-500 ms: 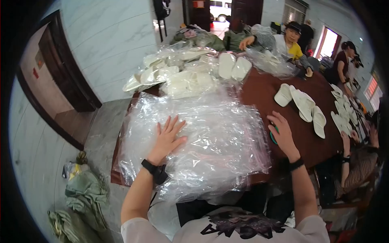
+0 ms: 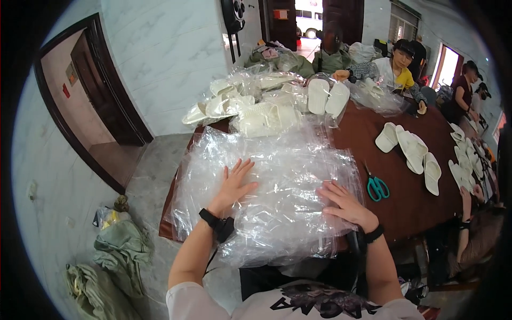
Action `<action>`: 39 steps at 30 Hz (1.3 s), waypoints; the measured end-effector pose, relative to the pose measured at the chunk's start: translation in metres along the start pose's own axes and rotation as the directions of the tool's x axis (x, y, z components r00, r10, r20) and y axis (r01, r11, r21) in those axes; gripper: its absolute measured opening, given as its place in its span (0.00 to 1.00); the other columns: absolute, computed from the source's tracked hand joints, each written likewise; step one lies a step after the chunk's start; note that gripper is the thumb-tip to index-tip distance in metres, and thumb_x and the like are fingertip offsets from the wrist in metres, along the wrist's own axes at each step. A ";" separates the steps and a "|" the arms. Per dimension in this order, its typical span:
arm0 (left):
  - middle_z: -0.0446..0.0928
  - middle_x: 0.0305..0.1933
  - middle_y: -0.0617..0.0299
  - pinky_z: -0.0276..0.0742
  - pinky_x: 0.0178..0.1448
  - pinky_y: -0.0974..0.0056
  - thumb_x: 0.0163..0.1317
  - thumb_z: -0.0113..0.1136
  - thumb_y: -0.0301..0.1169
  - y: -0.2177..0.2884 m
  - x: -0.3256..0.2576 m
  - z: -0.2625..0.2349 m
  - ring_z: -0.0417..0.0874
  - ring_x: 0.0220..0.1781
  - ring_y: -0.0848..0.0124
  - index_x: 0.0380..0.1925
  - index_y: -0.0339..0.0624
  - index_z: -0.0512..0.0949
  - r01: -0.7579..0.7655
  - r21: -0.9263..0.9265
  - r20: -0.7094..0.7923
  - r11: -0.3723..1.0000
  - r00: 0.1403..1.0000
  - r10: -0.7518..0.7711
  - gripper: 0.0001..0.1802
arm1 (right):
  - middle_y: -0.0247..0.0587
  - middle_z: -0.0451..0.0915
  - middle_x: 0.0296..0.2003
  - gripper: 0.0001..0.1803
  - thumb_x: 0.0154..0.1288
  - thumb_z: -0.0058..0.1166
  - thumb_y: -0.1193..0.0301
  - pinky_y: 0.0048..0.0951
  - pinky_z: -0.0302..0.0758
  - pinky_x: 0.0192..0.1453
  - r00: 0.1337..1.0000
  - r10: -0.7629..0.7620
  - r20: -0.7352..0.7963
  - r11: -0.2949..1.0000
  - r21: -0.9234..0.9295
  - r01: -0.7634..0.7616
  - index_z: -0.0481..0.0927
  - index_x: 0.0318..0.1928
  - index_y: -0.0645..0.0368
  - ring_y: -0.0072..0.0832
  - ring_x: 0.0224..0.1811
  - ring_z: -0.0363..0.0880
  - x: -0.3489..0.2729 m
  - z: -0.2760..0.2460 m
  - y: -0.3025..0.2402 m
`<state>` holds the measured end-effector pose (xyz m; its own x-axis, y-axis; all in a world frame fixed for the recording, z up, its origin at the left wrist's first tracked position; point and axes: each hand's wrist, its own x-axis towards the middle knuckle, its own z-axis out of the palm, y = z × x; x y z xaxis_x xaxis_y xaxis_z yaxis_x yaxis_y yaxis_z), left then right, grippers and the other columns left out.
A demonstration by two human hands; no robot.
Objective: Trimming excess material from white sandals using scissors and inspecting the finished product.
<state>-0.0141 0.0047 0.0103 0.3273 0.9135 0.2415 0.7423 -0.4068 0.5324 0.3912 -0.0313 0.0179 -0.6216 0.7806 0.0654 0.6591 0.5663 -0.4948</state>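
A wide stack of clear plastic bags [image 2: 277,186] covers the table's near left part and hangs over its front edge. My left hand [image 2: 232,185] lies flat on the left half of the stack, fingers spread. On the right side of the same stack rests my right hand [image 2: 346,205], its fingers stretched out and holding nothing. Just beyond the right edge of the bags lies a pair of scissors [image 2: 377,188] with teal handles, blades pointing away from me.
Bagged cream slippers [image 2: 266,118] are piled behind the stack. Loose slippers [image 2: 409,148] lie on the brown table [image 2: 397,218] to the right. Across the table sits a co-worker [image 2: 397,69]; another person's hand [image 2: 466,198] is at the right edge. Green sacks [image 2: 122,250] lie on the floor at left.
My right hand has moved left from over the scissors onto the plastic bags, leaving the scissors in plain sight. My left hand stays on the stack. The whole view has shifted slightly.
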 end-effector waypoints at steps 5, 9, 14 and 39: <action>0.67 0.74 0.59 0.35 0.82 0.49 0.71 0.56 0.43 0.005 -0.004 -0.026 0.55 0.80 0.62 0.68 0.44 0.70 0.078 -0.314 0.075 0.946 0.996 -0.057 0.28 | 0.51 0.55 0.76 0.36 0.68 0.55 0.51 0.46 0.44 0.81 0.999 -0.013 -0.036 1.000 0.026 0.014 0.64 0.73 0.46 0.49 0.80 0.45 -0.005 0.005 0.005; 0.83 0.53 0.58 0.76 0.60 0.65 0.73 0.55 0.34 0.021 0.009 -0.080 0.83 0.55 0.68 0.56 0.33 0.78 0.101 -0.505 0.027 0.857 0.994 -0.102 0.18 | 0.52 0.55 0.75 0.36 0.67 0.56 0.50 0.48 0.43 0.81 0.999 -0.009 -0.041 1.000 -0.026 0.008 0.65 0.72 0.46 0.52 0.79 0.45 -0.008 0.008 0.006; 0.83 0.50 0.55 0.80 0.51 0.65 0.75 0.52 0.36 0.067 0.074 -0.125 0.86 0.48 0.67 0.56 0.34 0.77 0.157 -0.537 -0.032 0.829 0.978 -0.207 0.18 | 0.53 0.57 0.74 0.36 0.66 0.57 0.51 0.50 0.45 0.80 0.991 -0.038 -0.126 0.999 0.020 0.041 0.66 0.71 0.47 0.53 0.79 0.46 -0.009 0.016 0.015; 0.78 0.41 0.68 0.75 0.43 0.68 0.68 0.56 0.30 0.092 0.288 -0.115 0.79 0.41 0.75 0.48 0.41 0.77 -0.018 -0.614 -0.253 0.789 0.952 -0.175 0.11 | 0.49 0.59 0.73 0.34 0.64 0.60 0.55 0.52 0.47 0.79 0.974 -0.041 -0.222 0.999 -0.038 0.033 0.68 0.69 0.45 0.52 0.78 0.50 -0.004 0.032 0.020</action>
<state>0.0808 0.2299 0.2224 0.0336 0.9392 0.3418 0.2212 -0.3405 0.9139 0.3933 -0.0315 -0.0203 -0.5385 0.7959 0.2766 0.6536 0.6017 -0.4591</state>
